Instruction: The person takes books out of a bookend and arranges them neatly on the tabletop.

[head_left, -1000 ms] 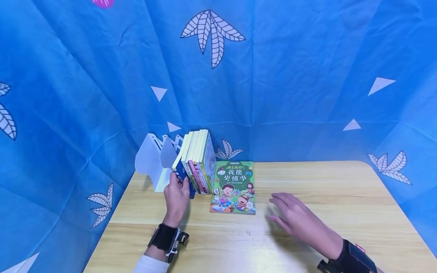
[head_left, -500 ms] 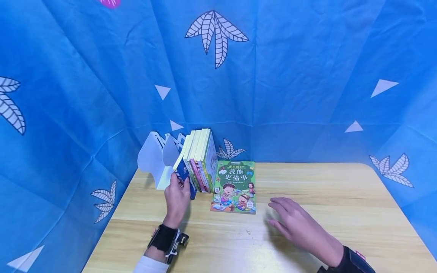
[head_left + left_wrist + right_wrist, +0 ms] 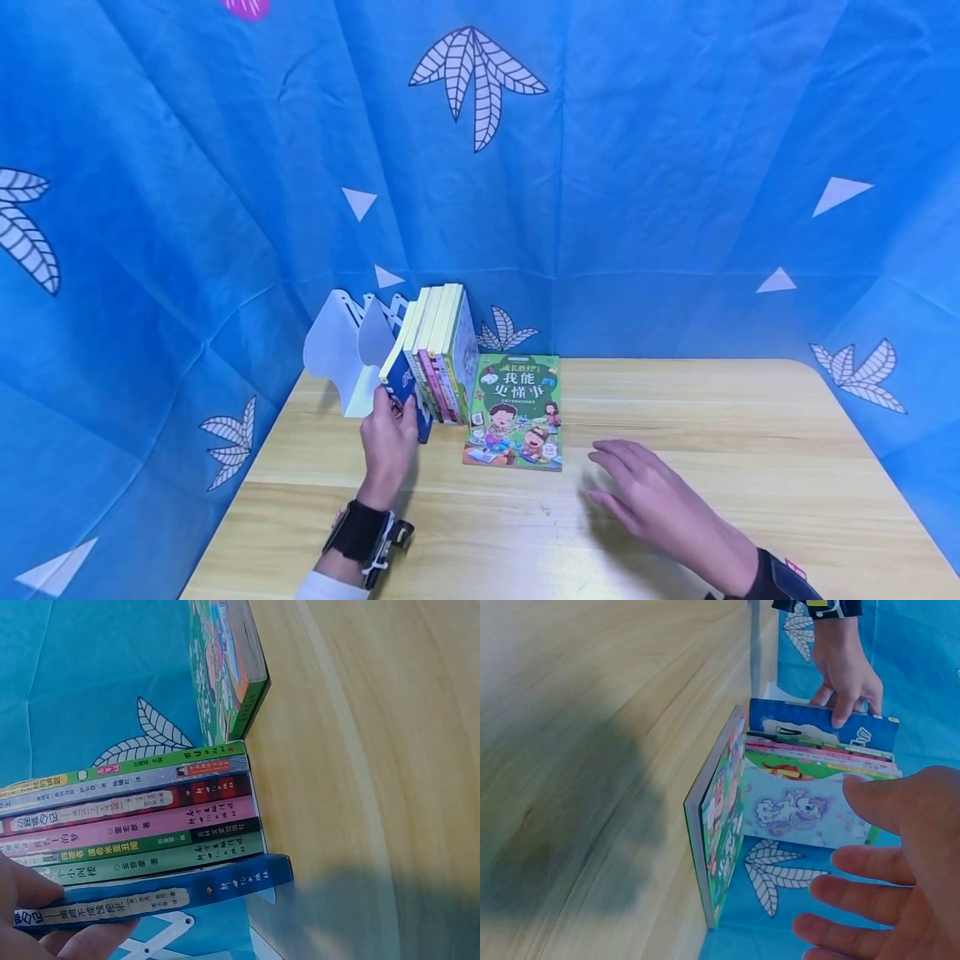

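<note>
At the left end of an upright row of books [image 3: 438,333], my left hand [image 3: 387,446] pinches a blue book [image 3: 240,881] by its spine. In the left wrist view the thumb lies on one side of that book and fingers on the other. The blue book juts out a little past the pink, green and red spines beside it. A green picture book [image 3: 516,408] lies to the right of the row, its cover facing up. My right hand [image 3: 660,500] hovers over the table to the right of the green book, fingers apart and holding nothing.
A white expandable book stand [image 3: 333,354] with curved dividers stands left of the row. Behind the wooden table [image 3: 675,400] hangs a blue curtain [image 3: 660,208] printed with leaves and triangles, which also runs along both sides.
The blue book in my left hand has come slightly forward from the row, toward me. My right hand has sunk a little lower in view. The head view has shifted slightly.
</note>
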### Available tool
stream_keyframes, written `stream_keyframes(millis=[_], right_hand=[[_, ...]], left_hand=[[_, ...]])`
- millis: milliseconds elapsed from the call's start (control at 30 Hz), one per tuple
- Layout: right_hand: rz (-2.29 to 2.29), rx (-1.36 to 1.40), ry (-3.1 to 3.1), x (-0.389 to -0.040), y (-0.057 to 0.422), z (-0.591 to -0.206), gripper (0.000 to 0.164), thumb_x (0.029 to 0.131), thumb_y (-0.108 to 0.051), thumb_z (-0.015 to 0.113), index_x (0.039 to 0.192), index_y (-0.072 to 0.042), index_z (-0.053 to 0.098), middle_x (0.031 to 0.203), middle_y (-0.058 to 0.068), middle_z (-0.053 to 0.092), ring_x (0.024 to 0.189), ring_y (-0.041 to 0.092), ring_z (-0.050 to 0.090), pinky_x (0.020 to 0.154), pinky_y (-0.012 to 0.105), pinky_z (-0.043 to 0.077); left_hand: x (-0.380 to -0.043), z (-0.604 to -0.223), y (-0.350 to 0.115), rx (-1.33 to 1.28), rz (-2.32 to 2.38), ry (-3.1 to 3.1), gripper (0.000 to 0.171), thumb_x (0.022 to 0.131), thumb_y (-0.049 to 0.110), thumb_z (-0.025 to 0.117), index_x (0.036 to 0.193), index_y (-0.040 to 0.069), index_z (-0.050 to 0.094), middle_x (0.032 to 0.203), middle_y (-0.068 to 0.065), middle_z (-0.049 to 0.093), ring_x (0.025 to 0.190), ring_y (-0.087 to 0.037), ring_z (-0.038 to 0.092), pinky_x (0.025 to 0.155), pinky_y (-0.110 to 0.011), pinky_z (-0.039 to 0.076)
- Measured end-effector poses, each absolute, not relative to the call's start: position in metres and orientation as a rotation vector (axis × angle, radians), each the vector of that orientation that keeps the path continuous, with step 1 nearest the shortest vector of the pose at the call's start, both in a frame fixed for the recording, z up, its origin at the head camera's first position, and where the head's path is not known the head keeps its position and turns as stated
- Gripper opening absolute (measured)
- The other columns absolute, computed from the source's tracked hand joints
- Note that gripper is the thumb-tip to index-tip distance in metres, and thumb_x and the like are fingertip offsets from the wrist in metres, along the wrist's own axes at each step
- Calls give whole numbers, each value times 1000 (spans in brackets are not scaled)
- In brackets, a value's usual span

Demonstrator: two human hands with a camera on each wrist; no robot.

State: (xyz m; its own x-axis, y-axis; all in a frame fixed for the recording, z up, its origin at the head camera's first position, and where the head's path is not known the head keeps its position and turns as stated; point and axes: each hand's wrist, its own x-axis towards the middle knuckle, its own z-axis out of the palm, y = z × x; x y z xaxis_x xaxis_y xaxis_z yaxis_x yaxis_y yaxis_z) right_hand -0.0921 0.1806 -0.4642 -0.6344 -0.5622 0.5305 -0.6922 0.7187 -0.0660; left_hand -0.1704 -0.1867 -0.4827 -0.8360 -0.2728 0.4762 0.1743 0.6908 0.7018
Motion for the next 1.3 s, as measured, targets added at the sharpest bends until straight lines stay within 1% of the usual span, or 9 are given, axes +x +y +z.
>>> stream_keyframes(millis=[100,233,300,367,533,1000,1133,1233,1300], right_hand=[[347,957,-2436,-90,181,-464,59,109,-51,41,120,-2,71,121,14,74,112,29,71,95,45,64],[335,959,-2447,-88,181,-463,59,109,-52,40,121,-3,71,122,14,74,112,28,71,94,44,64],[331,962,-2458,-87,181,-463,56,108,-51,45,122,-3,71,122,14,74,112,28,71,95,43,64],[330,964,-2465,-86,181,-464,49,104,-47,58,123,-3,70,122,14,74,113,29,71,96,43,64],[326,963,-2459,-83,180,-464,53,82,-35,82,123,-3,70,122,14,74,112,29,71,95,43,64],[281,969,-2474,-78,181,-461,55,81,-35,85,123,-3,70,122,12,74,113,26,71,95,41,64],[287,977,-2465,-78,181,-460,52,87,-38,80,124,-3,69,122,12,74,113,26,71,96,41,64],[279,974,-2475,-78,181,-459,49,101,-46,64,124,-4,69,123,11,74,114,25,71,96,40,64],[273,972,-2480,-77,181,-458,54,106,-52,51,125,-4,69,124,10,74,115,25,71,96,40,64]], left_hand=[[-169,-483,-187,77,-1036,-2331,32,98,7,68,126,-6,57,109,-33,74,89,-46,77,68,-51,67],[-166,-484,-189,76,-1012,-2319,30,98,6,69,123,-6,58,105,-33,75,86,-45,77,67,-51,67],[-164,-485,-189,73,-1013,-2311,29,97,5,69,121,-6,58,103,-32,75,83,-44,77,65,-49,67],[-163,-486,-190,67,-1019,-2303,28,97,5,69,121,-6,58,103,-32,75,83,-43,78,65,-48,67],[-161,-487,-189,46,-1044,-2302,30,97,5,69,122,-6,58,105,-32,75,85,-44,77,66,-47,67],[-155,-485,-188,48,-1071,-2308,32,97,4,68,124,-8,57,112,-36,72,95,-49,76,72,-53,67],[-152,-485,-188,46,-1070,-2303,32,97,3,69,124,-9,57,113,-37,71,95,-50,75,72,-54,67],[-149,-485,-188,56,-1073,-2304,32,97,3,69,124,-9,57,112,-37,71,95,-50,75,71,-53,67],[-146,-484,-187,64,-1088,-2309,31,97,3,68,124,-9,57,112,-36,72,95,-49,75,71,-52,67]])
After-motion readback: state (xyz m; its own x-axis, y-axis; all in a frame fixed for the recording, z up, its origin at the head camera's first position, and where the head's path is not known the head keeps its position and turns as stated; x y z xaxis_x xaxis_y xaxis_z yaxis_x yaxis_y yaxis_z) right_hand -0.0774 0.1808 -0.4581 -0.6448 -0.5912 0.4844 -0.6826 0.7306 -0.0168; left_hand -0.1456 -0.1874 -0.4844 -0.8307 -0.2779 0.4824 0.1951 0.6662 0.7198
